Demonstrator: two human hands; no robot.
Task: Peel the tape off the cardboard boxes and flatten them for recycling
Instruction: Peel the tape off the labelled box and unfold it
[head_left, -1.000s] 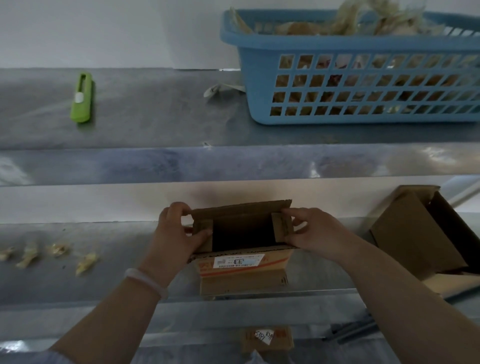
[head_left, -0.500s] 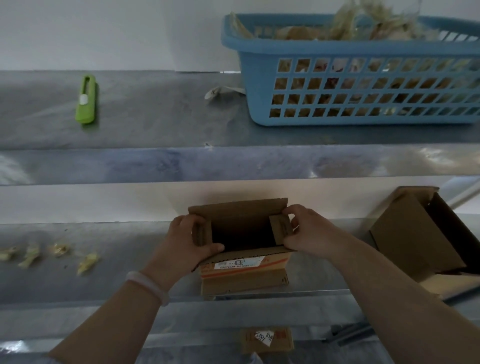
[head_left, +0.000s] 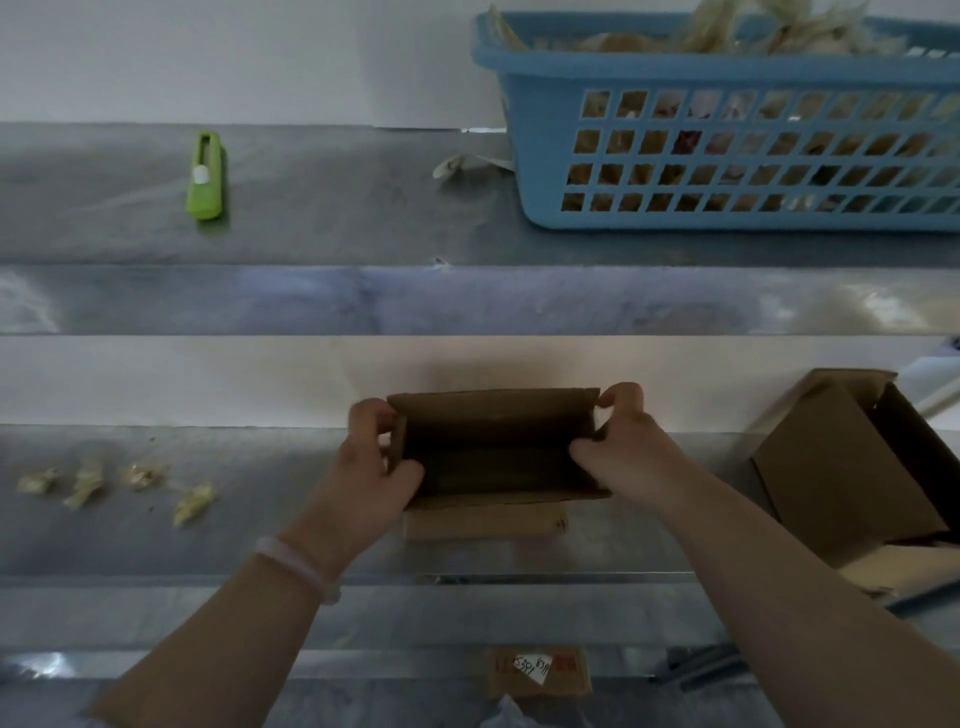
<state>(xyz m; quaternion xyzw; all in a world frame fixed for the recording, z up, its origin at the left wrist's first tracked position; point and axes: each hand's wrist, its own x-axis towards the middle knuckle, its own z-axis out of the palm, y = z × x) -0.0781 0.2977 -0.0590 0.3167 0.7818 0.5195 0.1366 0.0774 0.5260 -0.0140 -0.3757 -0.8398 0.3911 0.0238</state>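
Now the cardboard box (head_left: 498, 457) shows only its dark open mouth. The label and orange stripe seen on its near face half a second ago are out of sight, and both hands have shifted up toward its far corners. The grey metal counter (head_left: 260, 525) runs below a metal shelf (head_left: 337, 218) against a white wall. On the shelf, a green cutter (head_left: 206, 176) lies at 10 o'clock and a blue basket (head_left: 727, 156) stands at 1 o'clock. Tape scraps (head_left: 88, 483) lie on the counter at 9 o'clock, and a second open box (head_left: 841, 467) sits at 3 o'clock. The cardboard box sits between the hands: the left hand (head_left: 374, 467) grips its left flap, and the right hand (head_left: 623, 447) pinches its right edge.
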